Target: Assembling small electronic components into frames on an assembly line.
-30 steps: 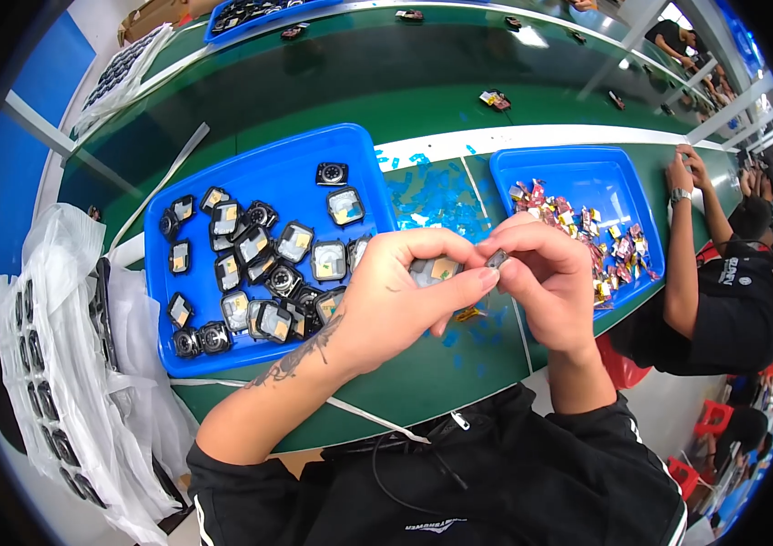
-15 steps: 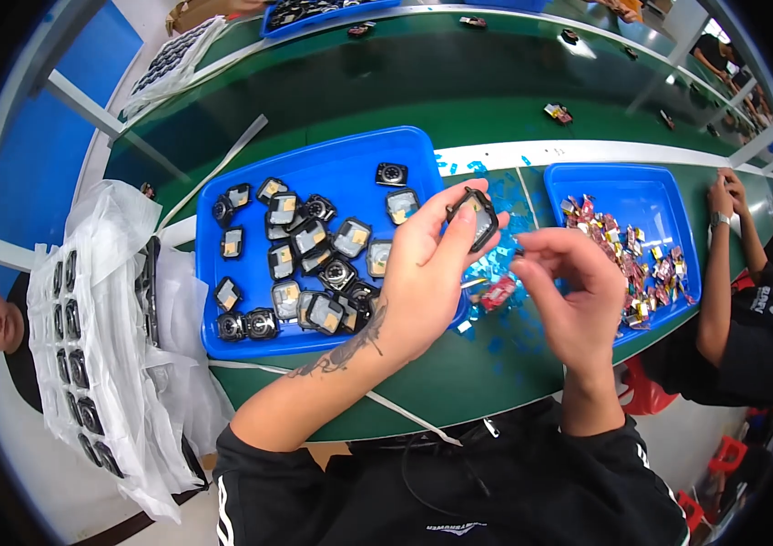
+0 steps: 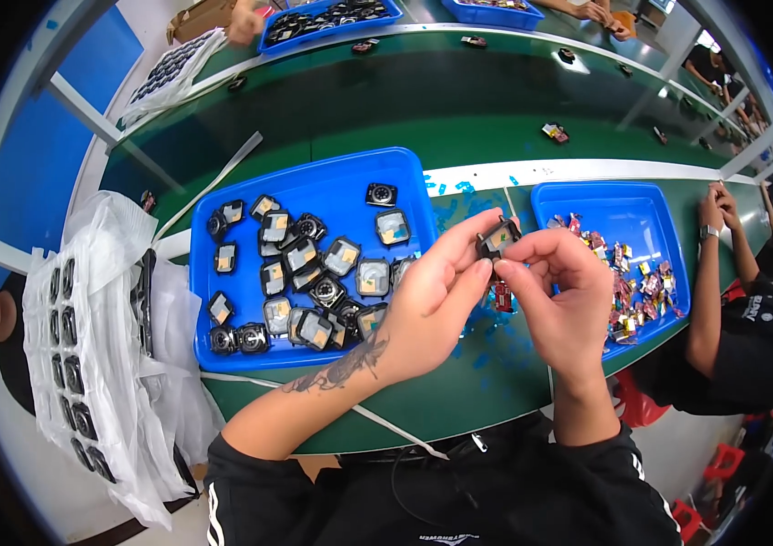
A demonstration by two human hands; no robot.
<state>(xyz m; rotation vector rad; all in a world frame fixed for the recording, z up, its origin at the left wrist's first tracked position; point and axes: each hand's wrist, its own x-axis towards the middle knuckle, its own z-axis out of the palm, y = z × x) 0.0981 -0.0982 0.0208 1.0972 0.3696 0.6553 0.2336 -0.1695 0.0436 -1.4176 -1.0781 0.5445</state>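
Note:
My left hand (image 3: 432, 305) holds a black square smartwatch case (image 3: 498, 238) between thumb and fingers, its open inner side showing. At the lower edge of that case, the thumb and forefinger of my right hand (image 3: 569, 300) are pinched together; what lies between them is too small to tell. Just below the fingertips is a small red electronic part (image 3: 503, 297); whether it hangs from the case or lies on the table cannot be told. Bits of blue film (image 3: 482, 359) are scattered on the green table (image 3: 441, 391) under my hands.
At left, a blue tray (image 3: 213, 205) holds several watch cases (image 3: 300, 255). A second blue tray (image 3: 623, 196) at right has a heap of small red and yellow parts (image 3: 637, 296). Beyond runs a green belt (image 3: 359, 109) carrying parts. White-wrapped trays (image 3: 95, 355) stand left; a co-worker's arm (image 3: 705, 300) is at right.
My right hand has moved left and up to the watch case, its fingertips now touching it. The case has turned in my left hand. The whole view has shifted slightly.

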